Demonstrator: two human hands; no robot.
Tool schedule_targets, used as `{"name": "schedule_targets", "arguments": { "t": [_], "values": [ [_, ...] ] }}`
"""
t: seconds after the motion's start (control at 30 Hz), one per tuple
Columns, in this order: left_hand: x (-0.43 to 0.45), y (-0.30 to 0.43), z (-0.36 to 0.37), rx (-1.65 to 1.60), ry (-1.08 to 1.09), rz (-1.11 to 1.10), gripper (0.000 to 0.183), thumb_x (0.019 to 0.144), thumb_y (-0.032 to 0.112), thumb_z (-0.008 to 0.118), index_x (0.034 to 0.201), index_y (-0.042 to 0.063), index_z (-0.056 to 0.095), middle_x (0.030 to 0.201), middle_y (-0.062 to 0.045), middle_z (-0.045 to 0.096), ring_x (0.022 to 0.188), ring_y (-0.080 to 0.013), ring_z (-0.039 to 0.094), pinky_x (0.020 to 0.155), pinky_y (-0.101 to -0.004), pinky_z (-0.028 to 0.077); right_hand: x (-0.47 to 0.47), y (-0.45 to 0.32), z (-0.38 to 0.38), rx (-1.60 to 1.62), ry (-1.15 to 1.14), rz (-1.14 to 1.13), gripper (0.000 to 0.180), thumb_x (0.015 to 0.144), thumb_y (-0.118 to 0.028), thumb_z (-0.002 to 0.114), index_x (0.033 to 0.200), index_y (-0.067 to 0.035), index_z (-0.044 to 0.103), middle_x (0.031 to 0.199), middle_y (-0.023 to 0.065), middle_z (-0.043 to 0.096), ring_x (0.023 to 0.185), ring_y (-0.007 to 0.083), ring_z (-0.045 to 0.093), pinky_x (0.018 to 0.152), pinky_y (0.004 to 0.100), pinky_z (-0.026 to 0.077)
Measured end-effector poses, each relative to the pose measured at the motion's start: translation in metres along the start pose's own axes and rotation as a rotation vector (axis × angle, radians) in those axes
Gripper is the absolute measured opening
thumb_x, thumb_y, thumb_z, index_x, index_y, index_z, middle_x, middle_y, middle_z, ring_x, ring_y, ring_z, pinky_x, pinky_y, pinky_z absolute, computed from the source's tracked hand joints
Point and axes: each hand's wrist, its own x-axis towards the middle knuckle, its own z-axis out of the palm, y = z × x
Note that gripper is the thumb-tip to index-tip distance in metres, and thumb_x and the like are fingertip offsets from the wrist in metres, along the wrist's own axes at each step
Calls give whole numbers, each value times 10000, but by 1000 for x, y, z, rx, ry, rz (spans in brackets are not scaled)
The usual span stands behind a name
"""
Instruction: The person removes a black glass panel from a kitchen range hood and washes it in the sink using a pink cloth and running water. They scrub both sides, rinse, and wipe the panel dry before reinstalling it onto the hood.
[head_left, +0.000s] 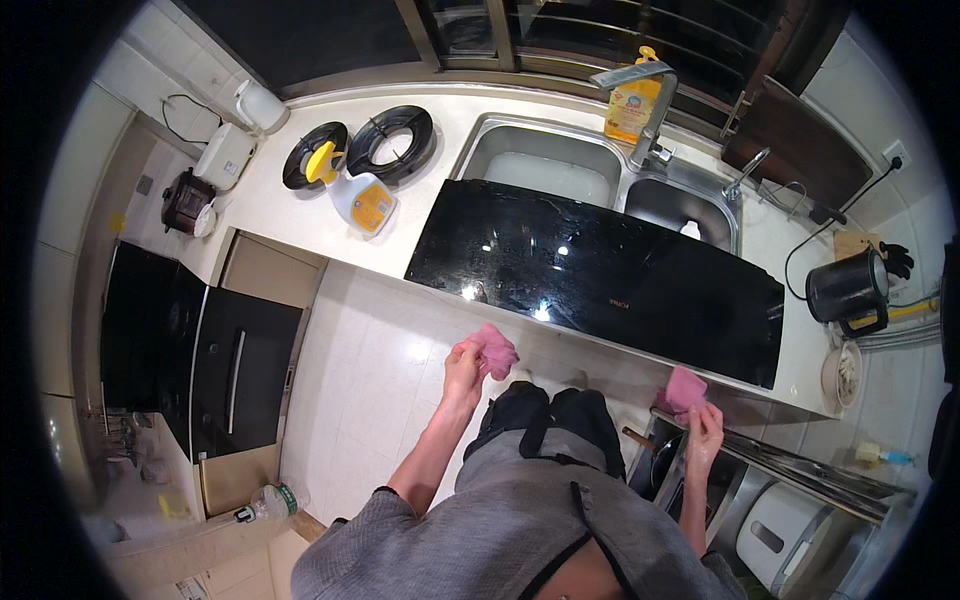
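Observation:
My left hand (464, 373) grips a crumpled pink cloth (498, 354) between thumb and fingers, above the floor in front of the counter. Another pink cloth (685, 388) hangs from the fingertips of my right hand (704, 429), near the counter's front edge on the right. Before me a long black glossy panel (570, 259) lies across the front of the sink and the counter; its surface looks wet and streaked on the left and bears small writing. Both cloths are held apart from the panel.
Behind the panel is a double sink (551, 135) with cloudy water in its left basin. A yellow-topped spray bottle (360, 199) and black burner rings (390, 146) stand left. An electric kettle (844, 292) stands right. A rack (795, 465) is below my right hand.

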Motion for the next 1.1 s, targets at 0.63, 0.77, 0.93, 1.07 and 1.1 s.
{"name": "schedule_targets", "arguments": {
  "t": [0.63, 0.77, 0.93, 1.07, 1.1],
  "values": [
    [115, -43, 17, -116, 59, -97, 194, 894, -55, 549, 1079, -1, 571, 1004, -100, 634, 932, -233, 648, 871, -343, 559, 40, 69, 0, 1234, 268, 374, 507, 926, 40, 500, 1421, -11, 404, 1378, 152, 516, 1248, 262, 527, 1088, 385, 419],
    [126, -47, 16, -260, 170, -151, 157, 886, -54, 608, 1037, -12, 606, 1000, -119, 666, 955, -244, 664, 810, -315, 603, 43, 76, 0, 1027, 575, 397, 323, 952, -48, 580, 1273, -25, 557, 1237, 86, 615, 1119, 188, 598, 951, 310, 501],
    [122, -43, 13, -291, 299, -246, 130, 917, 7, 609, 1045, -9, 623, 1039, -96, 660, 954, -215, 657, 849, -330, 564, 55, 78, 13, 924, 519, 538, 141, 950, -131, 629, 1072, -64, 607, 1038, 27, 623, 917, 131, 603, 792, 265, 510],
    [109, -25, 10, -379, 230, -209, 144, 955, 78, 586, 1079, 11, 613, 1030, -93, 660, 948, -211, 658, 855, -335, 561, 74, 83, 31, 910, 467, 676, 169, 960, -243, 634, 1005, -84, 596, 925, 24, 619, 785, 128, 620, 658, 246, 512],
    [105, -20, 10, -324, 154, -211, 148, 957, 94, 585, 1079, 14, 609, 1022, -94, 658, 941, -211, 657, 849, -340, 561, 77, 86, 34, 888, 435, 676, 190, 957, -259, 638, 1014, -83, 596, 945, 31, 626, 818, 135, 632, 677, 255, 517]
  ]
}}
